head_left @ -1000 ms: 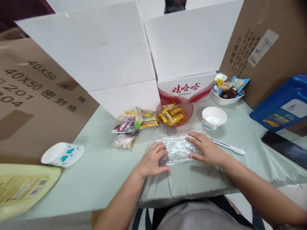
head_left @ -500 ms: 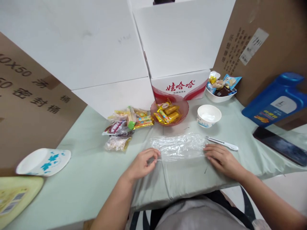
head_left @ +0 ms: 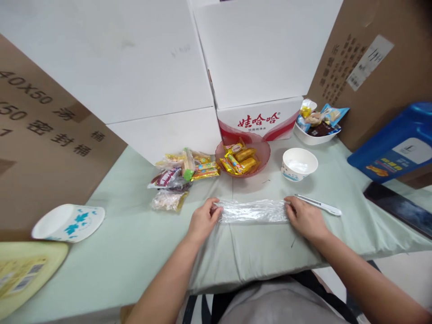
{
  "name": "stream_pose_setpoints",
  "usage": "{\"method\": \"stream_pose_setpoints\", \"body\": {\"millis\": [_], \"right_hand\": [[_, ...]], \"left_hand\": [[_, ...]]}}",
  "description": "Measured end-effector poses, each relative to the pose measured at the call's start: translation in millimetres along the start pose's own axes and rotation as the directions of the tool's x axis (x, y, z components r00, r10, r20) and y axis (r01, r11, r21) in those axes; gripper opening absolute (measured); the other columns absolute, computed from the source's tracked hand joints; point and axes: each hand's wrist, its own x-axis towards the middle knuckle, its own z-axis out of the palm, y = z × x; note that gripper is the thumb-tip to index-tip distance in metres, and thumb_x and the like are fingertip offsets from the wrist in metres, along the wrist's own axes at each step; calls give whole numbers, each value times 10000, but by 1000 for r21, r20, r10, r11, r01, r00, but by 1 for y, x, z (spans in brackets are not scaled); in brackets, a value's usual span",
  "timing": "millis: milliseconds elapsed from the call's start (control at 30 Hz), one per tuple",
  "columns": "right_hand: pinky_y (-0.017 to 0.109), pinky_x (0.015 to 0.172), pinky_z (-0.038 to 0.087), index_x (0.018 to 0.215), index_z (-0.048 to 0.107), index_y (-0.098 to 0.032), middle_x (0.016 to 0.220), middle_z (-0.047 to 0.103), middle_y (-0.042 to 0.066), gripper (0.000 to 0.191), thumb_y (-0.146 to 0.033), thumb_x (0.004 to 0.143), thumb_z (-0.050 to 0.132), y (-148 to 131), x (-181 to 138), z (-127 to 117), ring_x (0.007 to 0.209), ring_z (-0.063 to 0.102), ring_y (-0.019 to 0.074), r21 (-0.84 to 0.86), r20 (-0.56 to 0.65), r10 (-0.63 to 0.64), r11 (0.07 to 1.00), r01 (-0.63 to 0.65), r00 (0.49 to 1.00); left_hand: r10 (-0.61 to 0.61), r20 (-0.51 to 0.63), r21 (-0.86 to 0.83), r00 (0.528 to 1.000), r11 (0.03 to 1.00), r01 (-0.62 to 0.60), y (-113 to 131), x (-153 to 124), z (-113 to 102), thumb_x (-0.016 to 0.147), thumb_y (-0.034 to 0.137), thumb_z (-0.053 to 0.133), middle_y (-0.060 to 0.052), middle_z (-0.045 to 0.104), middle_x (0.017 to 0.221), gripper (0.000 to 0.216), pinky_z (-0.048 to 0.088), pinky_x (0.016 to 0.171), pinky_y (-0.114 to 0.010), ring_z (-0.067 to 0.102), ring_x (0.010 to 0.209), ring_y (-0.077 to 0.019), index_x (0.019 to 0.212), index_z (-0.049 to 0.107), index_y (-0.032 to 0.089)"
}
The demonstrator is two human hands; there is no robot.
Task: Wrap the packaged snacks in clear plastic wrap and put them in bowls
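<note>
A strip of crinkled clear plastic film (head_left: 253, 211) stretches between my two hands on the cloth-covered table. My left hand (head_left: 203, 221) pinches its left end between thumb and fingers. At the other end my right hand (head_left: 305, 217) is closed on the film, with fingertips and thumb together at its edge. A white utility knife (head_left: 319, 204) lies just behind my right hand. Beyond the film stands a pink glass bowl (head_left: 261, 157) with several yellow-wrapped snacks. To its right is a white paper bowl (head_left: 300, 166) with something pale inside.
Assorted packaged snacks (head_left: 168, 177) lie in a pile at left. Another white paper bowl (head_left: 72, 225) rests tipped on its side. At right are a white dish (head_left: 313, 138) of snacks, a blue bottle (head_left: 393, 144) and a phone (head_left: 398, 209). Cardboard boxes (head_left: 64, 121) wall the back and sides.
The film has become a narrower strip, its far edge brought toward me. Both hands have moved slightly and now grip its ends. The view has shifted a little.
</note>
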Motion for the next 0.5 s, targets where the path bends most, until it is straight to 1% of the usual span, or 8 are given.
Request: {"method": "stream_pose_setpoints", "body": {"millis": [100,233,300,333,400,433,467,500], "right_hand": [[309,640,475,1029,649,-177,903,728,71,243,-267,906,459,1,-5,0,743,688,221,-56,-5,-24,998,24,1000],[306,659,472,1042,638,-178,944,719,71,234,-248,900,466,1,-8,-1,775,678,218,-105,31,-30,994,33,999],[307,683,478,1054,631,-176,974,709,77,238,-238,898,464,1,-8,-1,811,672,221,-117,36,-32,992,36,999],[308,699,483,1058,629,-174,980,703,80,240,-233,897,462,2,-8,-1,831,667,222,-115,30,-37,993,40,999],[317,731,495,1068,625,-166,973,691,89,247,-224,894,460,2,-7,0,859,656,227,-98,13,-54,994,55,998],[327,744,501,1072,624,-162,969,684,95,251,-223,894,458,2,-7,0,867,649,232,-90,3,-65,994,65,998],[344,760,507,1074,624,-159,968,676,104,254,-225,897,454,2,-6,0,878,642,240,-81,-8,-81,993,80,997],[365,785,510,1076,625,-154,972,669,117,258,-234,903,451,2,-5,-1,898,635,251,-72,-24,-100,993,98,995]], "left_hand": [[-29,-37,102,999,994,33,3,1,6,808,380,585,11,691,738,269,486,669,-261,661,675,-168,1027,621,227],[-57,-100,213,993,974,78,6,4,10,795,378,619,19,683,704,243,467,644,-248,658,666,-170,985,637,228],[-56,-177,261,983,960,102,5,6,7,799,379,618,24,656,666,229,454,624,-249,639,640,-169,958,636,214],[-43,-237,280,971,954,110,4,7,4,805,378,612,23,643,660,227,450,617,-252,626,628,-168,952,633,205],[39,-381,311,924,946,89,3,6,-4,832,364,582,7,626,678,216,451,617,-261,599,614,-165,944,629,185],[108,-427,332,898,942,44,4,5,-7,854,347,559,-3,622,690,199,454,625,-265,588,612,-162,933,629,178],[198,-428,356,882,934,-37,6,2,-9,877,321,534,-15,625,707,180,461,641,-267,587,623,-160,922,631,176],[303,-375,379,876,913,-153,9,-1,-9,899,294,509,-30,638,738,174,471,672,-270,597,658,-161,923,637,178]]}}
